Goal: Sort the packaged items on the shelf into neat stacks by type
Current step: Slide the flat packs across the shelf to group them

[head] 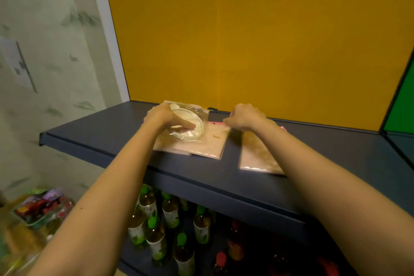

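On the dark blue shelf [94,134] lie flat pinkish packets. A clear packet with a round white item [190,125] rests on top of the left pink packet [208,143], and my left hand [161,116] grips that clear packet from its left side. Another pink packet [255,157] lies to the right, partly under my right forearm. My right hand [244,117] is closed, pinching the top right corner of the left pink packet.
A yellow back panel [257,40] rises behind the shelf, with a green panel [401,110] at right. Several green-capped bottles [154,226] and red-capped bottles [235,244] stand on the lower shelf. A basket of snack packs [42,206] sits at lower left.
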Demonstrator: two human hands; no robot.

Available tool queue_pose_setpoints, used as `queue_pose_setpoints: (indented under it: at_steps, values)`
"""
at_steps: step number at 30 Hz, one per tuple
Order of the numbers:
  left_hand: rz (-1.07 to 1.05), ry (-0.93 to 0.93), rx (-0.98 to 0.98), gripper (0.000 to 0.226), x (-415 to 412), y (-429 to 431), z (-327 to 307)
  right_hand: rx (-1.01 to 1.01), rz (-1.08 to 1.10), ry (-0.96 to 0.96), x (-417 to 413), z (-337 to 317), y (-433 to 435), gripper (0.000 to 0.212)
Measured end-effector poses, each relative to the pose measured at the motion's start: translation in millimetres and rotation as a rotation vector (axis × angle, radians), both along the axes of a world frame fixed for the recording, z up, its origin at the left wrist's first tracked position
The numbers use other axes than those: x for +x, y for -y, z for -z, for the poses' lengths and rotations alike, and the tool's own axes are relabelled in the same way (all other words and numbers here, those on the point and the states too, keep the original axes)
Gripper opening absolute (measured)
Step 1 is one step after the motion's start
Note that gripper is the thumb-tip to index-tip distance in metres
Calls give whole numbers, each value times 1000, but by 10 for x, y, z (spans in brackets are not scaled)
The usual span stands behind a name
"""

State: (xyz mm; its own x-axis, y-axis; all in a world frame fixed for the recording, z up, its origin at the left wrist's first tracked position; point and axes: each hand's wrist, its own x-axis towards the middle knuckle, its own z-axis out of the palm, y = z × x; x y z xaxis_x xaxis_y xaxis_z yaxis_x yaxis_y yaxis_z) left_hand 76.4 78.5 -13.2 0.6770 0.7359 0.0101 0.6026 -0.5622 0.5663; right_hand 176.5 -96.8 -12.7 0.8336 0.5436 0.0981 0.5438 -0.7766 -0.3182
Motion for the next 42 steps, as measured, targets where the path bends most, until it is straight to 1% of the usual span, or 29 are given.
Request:
queue_pose_setpoints:
  at_steps: [1,2,3,4,5,7,9,12,15,20,21,23,25,27,28,29,32,33,35,37,39,42]
  values:
    - [34,108,-100,89,6,-76,-34,-7,15,-37,-36,-6,-34,43]
    - [74,199,-203,60,8,-150,-72,-19,25,-76,-90,-18,-60,49]
    - [98,253,-292,34,-2,-210,-122,-34,39,-116,-155,-29,-96,57]
    - [99,266,-337,23,-20,-278,-168,-60,56,-153,-228,-40,-136,68]
    - [100,279,-373,20,-51,-348,-212,-105,78,-184,-309,-50,-176,80]
    - [131,341,-476,24,-76,-568,-248,-195,128,-201,-470,-60,-288,98]
    - [161,405,-594,22,-121,-781,-256,-253,157,-177,-597,-43,-440,102]
    - [197,437,-689,17,-159,-1068,-235,-310,196,-176,-672,16,-654,103]
    - [240,428,-747,9,-177,-1215,-203,-246,268,-255,-638,68,-722,110]
    - [307,400,-787,5,-183,-1237,-116,35,337,-405,-611,168,-763,119]
    - [318,398,-794,4,-181,-1226,-98,82,342,-413,-617,182,-776,119]
    - [339,400,-824,2,-183,-1207,-94,170,356,-388,-631,173,-748,111]
    - [354,396,-880,2,-170,-1169,-94,260,362,-344,-624,128,-654,91]
    - [379,383,-955,3,-152,-1054,-117,364,380,-306,-599,73,-491,63]
    - [397,387,-990,5,-136,-974,-137,420,388,-305,-593,37,-397,53]
    - [419,390,-1018,6,-106,-884,-164,486,396,-309,-593,2,-287,48]
    - [508,378,-1037,14,-1,-573,-258,687,461,-265,-610,-101,55,59]
    - [540,384,-1050,17,45,-447,-288,724,493,-234,-616,-122,193,55]
    - [594,402,-1045,18,157,-110,-329,773,563,-172,-624,-133,548,37]
    - [667,413,-1043,19,263,247,-360,791,611,-124,-640,-125,931,31]
    - [748,395,-1063,20,369,605,-379,795,653,-86,-693,-129,1314,33]
    - [811,375,-1111,15,512,1183,-398,830,734,-20,-794,-173,1924,45]
